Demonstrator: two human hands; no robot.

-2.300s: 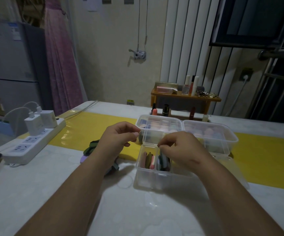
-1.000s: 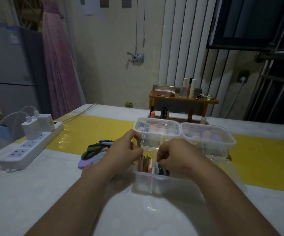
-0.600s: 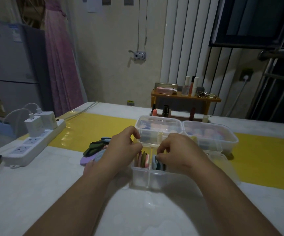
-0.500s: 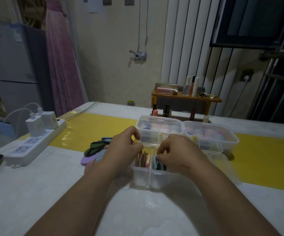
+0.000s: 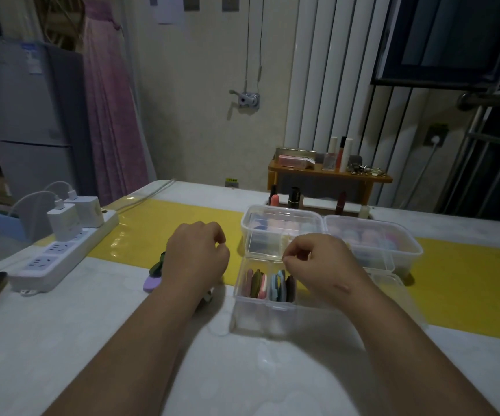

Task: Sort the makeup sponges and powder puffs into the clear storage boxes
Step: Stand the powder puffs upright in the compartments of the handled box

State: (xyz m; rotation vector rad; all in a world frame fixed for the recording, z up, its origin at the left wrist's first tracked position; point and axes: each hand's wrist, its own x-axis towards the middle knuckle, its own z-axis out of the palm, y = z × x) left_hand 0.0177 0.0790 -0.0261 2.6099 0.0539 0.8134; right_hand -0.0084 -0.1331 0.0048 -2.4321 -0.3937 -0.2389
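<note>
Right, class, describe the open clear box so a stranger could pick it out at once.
Find the yellow strip across the table. Of the three clear boxes there, take the nearest box. Unlike the two lidded boxes behind it, it is open, with coloured puffs standing on edge.

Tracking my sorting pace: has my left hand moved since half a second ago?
Yes. The left hand has drawn leftward off the front clear box, leaving a gap to its left wall, and now sits over the loose puffs.

Dim indoor light, soft shadows, wide-angle bowing at edges.
</note>
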